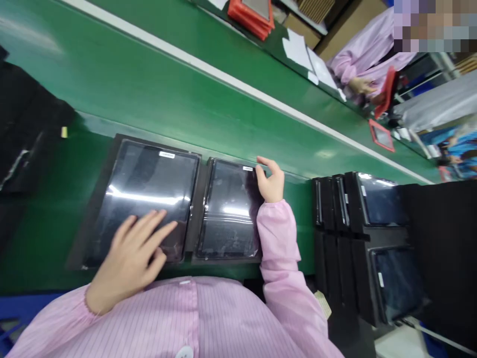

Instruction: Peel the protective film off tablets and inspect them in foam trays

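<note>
Two dark flat tablet-like screens lie side by side in front of me, each on a black backing and with a small white label near its top edge. Over the lower part of the left tablet (149, 174) is my left hand (136, 253), fingers spread; whether they press on the glass I cannot tell. My right hand (271, 180) is at the top right corner of the right tablet (231, 199). Its thumb and a finger are apart beside the white label (247, 169), and nothing shows held between them. The other fingers of that hand are partly hidden.
To the right, a black slotted holder (328, 243) carries several similar tablets. Black material (30, 119) lies at the left. Across the green bench (186, 94) are red-framed pieces (251, 17), papers (298, 49) and a person in a pink sleeve (357, 54) holding something red.
</note>
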`<state>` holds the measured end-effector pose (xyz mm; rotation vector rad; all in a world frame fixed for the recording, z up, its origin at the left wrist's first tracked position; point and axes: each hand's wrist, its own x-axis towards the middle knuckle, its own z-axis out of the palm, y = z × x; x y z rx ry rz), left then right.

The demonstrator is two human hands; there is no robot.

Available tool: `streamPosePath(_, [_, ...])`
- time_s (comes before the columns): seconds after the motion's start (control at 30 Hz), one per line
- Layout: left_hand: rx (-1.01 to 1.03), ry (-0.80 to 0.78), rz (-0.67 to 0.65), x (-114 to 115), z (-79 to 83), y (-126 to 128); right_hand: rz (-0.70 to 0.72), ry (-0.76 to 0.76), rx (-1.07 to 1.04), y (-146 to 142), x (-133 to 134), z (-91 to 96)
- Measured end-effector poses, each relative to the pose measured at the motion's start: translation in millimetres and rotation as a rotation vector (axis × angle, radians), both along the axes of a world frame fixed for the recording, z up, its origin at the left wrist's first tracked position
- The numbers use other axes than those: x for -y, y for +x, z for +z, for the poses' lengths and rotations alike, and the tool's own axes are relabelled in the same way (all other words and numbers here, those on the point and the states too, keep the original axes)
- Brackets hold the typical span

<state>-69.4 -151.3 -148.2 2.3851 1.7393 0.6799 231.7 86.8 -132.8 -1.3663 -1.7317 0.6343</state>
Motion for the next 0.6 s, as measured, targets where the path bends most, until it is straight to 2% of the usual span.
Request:
streamPosePath(0.07, [0.004, -0.028, -0.15, -13, 1.6, 28, -0.006, -0.001, 0.026, 13, 5, -13.2])
streamPosePath(0.2, [0.04, -0.075, -0.289, -28, 4.9, 58, 0.058, -0.031, 0.031, 21, 14, -21.1])
streamPosePath(0.4, [0.034, -0.034, -0.333, -32, 3.5, 57, 0.08, -0.108, -0.136, 20, 12, -26.7])
streamPosePath(0.6, [0.159, 0.023, -0.441, -38, 8.2, 57, -0.056, -0.2, -0.483, 35, 1, -46.1])
